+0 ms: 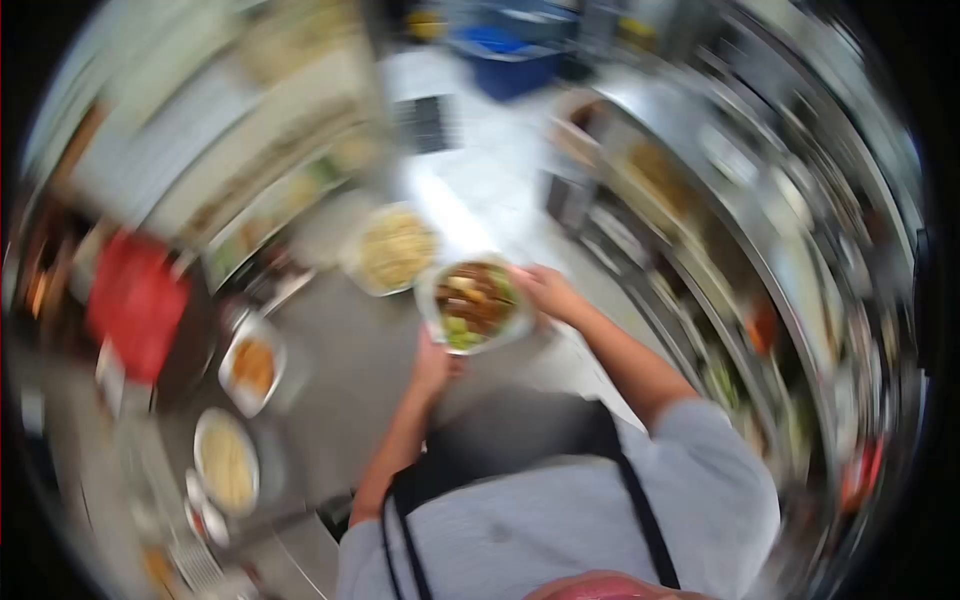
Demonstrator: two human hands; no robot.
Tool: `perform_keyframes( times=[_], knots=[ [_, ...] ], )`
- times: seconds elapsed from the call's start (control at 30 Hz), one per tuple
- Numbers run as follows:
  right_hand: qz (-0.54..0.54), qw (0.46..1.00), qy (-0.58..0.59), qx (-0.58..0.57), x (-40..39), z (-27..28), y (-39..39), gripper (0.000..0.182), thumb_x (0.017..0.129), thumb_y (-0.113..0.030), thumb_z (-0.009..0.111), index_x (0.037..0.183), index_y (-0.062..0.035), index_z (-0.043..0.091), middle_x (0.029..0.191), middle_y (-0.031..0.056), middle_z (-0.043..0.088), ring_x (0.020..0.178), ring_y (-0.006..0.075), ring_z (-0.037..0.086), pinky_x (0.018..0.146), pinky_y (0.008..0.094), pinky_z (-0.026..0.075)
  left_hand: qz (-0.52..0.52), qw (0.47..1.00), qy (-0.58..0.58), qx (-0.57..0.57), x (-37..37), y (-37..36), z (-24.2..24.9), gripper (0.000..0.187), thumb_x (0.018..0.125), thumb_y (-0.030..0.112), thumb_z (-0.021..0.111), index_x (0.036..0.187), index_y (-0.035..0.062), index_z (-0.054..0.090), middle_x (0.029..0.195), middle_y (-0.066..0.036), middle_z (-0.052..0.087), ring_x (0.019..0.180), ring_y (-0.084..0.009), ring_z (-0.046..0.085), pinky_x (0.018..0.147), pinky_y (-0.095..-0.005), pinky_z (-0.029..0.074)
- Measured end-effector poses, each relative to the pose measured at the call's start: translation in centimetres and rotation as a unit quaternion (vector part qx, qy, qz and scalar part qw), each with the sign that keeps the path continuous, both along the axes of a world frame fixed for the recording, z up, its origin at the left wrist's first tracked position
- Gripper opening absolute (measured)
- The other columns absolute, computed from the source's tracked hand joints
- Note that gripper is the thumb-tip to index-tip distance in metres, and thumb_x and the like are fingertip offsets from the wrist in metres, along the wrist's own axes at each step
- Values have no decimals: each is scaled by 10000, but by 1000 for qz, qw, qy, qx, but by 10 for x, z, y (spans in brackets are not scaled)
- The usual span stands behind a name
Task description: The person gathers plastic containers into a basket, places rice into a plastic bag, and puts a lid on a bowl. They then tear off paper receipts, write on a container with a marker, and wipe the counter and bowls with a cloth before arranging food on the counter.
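Note:
A white bowl [508, 338] holds brown pieces of food and green vegetables, blurred by motion. My left hand [437, 362] grips its near left rim. On the bowl's right rim, my right hand [548, 292] is closed, so both hands carry it between them in front of my apron [510, 430]. Just beyond the bowl to the left stands a white dish [366, 282] heaped with pale yellow food, close to the bowl but not in either hand. The undersides of my fingers are hidden.
Left on the grey counter [350, 390] are a white dish [278, 345] of orange-brown food and an oval dish [198, 450] of pale food. A red object [140, 305] lies further left. Metal shelving [720, 240] runs along the right; a blue tub [510, 75] stands ahead.

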State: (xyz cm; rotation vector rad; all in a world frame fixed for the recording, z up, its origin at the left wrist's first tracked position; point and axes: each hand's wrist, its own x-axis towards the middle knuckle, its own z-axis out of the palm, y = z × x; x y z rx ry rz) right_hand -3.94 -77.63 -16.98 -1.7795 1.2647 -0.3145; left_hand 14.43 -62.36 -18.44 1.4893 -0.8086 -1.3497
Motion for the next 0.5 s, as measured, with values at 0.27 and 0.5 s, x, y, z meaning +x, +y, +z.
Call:
perform_keyframes(
  times=[0.27, 0.5],
  knots=[
    [216, 959, -11, 184, 85, 39, 59, 258, 781, -212, 483, 917, 4, 522, 595, 109, 540, 570, 219, 554, 522, 341, 432, 236, 971, 34, 8, 26, 111, 53, 588, 750, 61, 376, 1283, 190, 164, 770, -57, 564, 499, -108, 548, 419, -198, 426],
    [400, 823, -130, -382, 194, 37, 97, 327, 689, -183, 565, 1000, -96, 510, 960, 123, 509, 873, 292, 487, 693, 365, 402, 396, 917, 45, 32, 70, 205, 15, 595, 752, 44, 346, 1292, 205, 151, 794, -63, 585, 506, -105, 561, 412, -177, 422]
  ],
)
